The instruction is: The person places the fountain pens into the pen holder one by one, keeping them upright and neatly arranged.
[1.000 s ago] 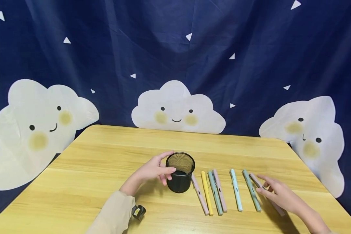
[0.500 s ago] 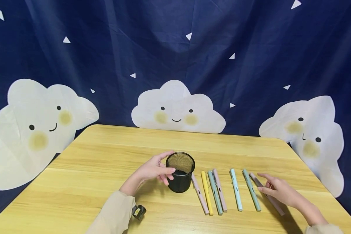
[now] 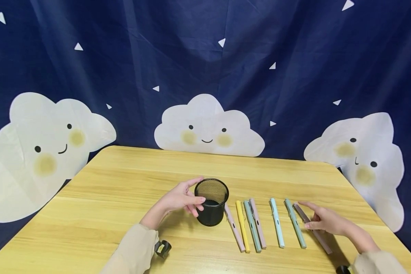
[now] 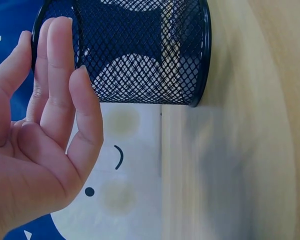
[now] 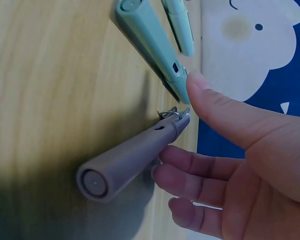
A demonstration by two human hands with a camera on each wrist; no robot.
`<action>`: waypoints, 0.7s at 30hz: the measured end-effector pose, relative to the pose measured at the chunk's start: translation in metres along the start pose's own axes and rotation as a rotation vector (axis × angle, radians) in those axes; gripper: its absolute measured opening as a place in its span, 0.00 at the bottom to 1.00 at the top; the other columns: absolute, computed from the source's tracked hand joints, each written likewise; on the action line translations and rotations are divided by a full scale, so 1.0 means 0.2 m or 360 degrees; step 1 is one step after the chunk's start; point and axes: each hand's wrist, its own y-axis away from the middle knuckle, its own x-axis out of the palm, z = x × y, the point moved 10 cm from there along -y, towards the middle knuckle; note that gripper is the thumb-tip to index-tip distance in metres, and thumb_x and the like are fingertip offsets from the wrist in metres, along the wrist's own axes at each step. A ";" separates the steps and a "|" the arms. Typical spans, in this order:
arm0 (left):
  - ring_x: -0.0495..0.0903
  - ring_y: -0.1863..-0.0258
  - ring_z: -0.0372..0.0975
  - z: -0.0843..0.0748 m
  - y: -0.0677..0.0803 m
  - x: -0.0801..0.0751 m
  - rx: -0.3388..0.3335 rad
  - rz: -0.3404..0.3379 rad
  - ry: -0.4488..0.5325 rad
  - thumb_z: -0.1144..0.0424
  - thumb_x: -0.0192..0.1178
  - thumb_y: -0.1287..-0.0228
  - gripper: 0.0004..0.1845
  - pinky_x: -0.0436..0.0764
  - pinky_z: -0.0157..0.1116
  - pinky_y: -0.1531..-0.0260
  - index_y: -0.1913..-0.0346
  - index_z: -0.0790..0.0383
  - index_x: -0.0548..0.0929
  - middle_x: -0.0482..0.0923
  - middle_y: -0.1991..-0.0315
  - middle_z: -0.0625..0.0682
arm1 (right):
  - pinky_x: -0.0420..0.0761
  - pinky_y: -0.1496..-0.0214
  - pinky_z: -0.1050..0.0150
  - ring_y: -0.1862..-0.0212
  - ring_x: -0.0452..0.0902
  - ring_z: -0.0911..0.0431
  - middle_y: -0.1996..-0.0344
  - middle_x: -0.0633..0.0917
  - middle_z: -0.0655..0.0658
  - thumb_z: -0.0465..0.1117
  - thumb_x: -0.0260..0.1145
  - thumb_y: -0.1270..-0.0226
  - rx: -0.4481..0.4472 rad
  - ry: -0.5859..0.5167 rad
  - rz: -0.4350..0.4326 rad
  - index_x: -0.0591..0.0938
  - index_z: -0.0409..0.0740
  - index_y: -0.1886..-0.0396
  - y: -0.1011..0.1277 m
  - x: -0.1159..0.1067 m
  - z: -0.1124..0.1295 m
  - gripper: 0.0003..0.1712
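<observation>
A black mesh pen holder (image 3: 210,213) stands upright on the table. My left hand (image 3: 181,198) holds it at its left side, thumb at the near rim and index finger at the far rim; in the left wrist view, fingers (image 4: 60,75) lie along the mesh. At the right, a mauve pen (image 3: 313,230) lies slanted on the wood. Over it is my right hand (image 3: 330,221), index finger stretched toward the pen's clip end. The right wrist view has fingertips against or close beside this pen (image 5: 132,155), and the thumb near a green pen (image 5: 152,42).
Left of the mauve pen lie a green pen (image 3: 295,224), a light blue pen (image 3: 276,222), a pink pen (image 3: 258,224), another green pen (image 3: 252,226), a yellow pen (image 3: 242,226) and another pink pen (image 3: 234,230). Behind the table (image 3: 123,167) hangs a blue curtain (image 3: 191,68).
My right hand has shifted slightly right and nearer, and the mauve pen has turned a little, its clip end moving right. The left hand and pen holder have stayed put.
</observation>
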 end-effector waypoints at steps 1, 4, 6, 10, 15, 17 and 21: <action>0.80 0.83 0.44 0.00 0.00 0.00 -0.0001 -0.0003 -0.0002 0.69 0.56 0.40 0.40 0.77 0.38 0.84 0.32 0.70 0.44 0.80 0.77 0.61 | 0.70 0.86 0.66 0.87 0.65 0.64 0.89 0.72 0.52 0.39 0.61 0.40 0.0013 -0.0034 0.0026 0.53 0.18 0.42 0.00 0.00 -0.01 0.39; 0.80 0.83 0.43 0.00 0.00 0.00 -0.0011 -0.0006 -0.0007 0.70 0.56 0.40 0.40 0.77 0.39 0.83 0.32 0.70 0.43 0.80 0.77 0.61 | 0.72 0.85 0.64 0.86 0.67 0.61 0.88 0.73 0.50 0.39 0.61 0.39 0.0100 -0.0104 0.0091 0.50 0.17 0.41 -0.01 0.01 -0.04 0.40; 0.80 0.83 0.43 0.00 0.00 0.00 -0.0024 -0.0008 -0.0010 0.70 0.56 0.40 0.40 0.78 0.39 0.82 0.32 0.70 0.43 0.80 0.77 0.60 | 0.72 0.85 0.63 0.86 0.67 0.60 0.88 0.73 0.48 0.40 0.61 0.39 0.0168 -0.0153 0.0124 0.49 0.17 0.41 -0.01 0.02 -0.06 0.42; 0.80 0.83 0.43 0.01 0.00 0.00 -0.0041 -0.0010 -0.0020 0.69 0.56 0.40 0.40 0.78 0.39 0.82 0.32 0.70 0.44 0.80 0.77 0.59 | 0.73 0.86 0.62 0.87 0.67 0.60 0.88 0.74 0.48 0.40 0.60 0.39 0.0231 -0.0197 0.0145 0.47 0.17 0.40 -0.02 0.02 -0.08 0.42; 0.80 0.83 0.43 0.01 0.00 0.00 -0.0033 -0.0009 -0.0024 0.69 0.56 0.40 0.39 0.77 0.38 0.83 0.32 0.71 0.43 0.80 0.77 0.59 | 0.74 0.86 0.60 0.87 0.69 0.58 0.88 0.72 0.46 0.39 0.60 0.38 0.0266 -0.0288 0.0168 0.45 0.17 0.39 -0.02 0.03 -0.09 0.43; 0.80 0.83 0.43 0.01 0.00 -0.01 -0.0040 -0.0015 -0.0025 0.69 0.56 0.40 0.39 0.77 0.38 0.83 0.32 0.70 0.44 0.80 0.77 0.59 | 0.74 0.86 0.60 0.87 0.69 0.58 0.88 0.71 0.46 0.39 0.60 0.39 0.0316 -0.0321 0.0182 0.43 0.19 0.38 -0.02 0.04 -0.10 0.45; 0.80 0.83 0.43 0.01 0.00 -0.01 -0.0058 -0.0028 -0.0022 0.69 0.56 0.40 0.39 0.77 0.38 0.83 0.32 0.69 0.45 0.80 0.77 0.59 | 0.74 0.85 0.63 0.87 0.68 0.59 0.88 0.69 0.47 0.42 0.62 0.40 0.0417 -0.0329 0.0204 0.41 0.21 0.37 -0.02 0.05 -0.11 0.49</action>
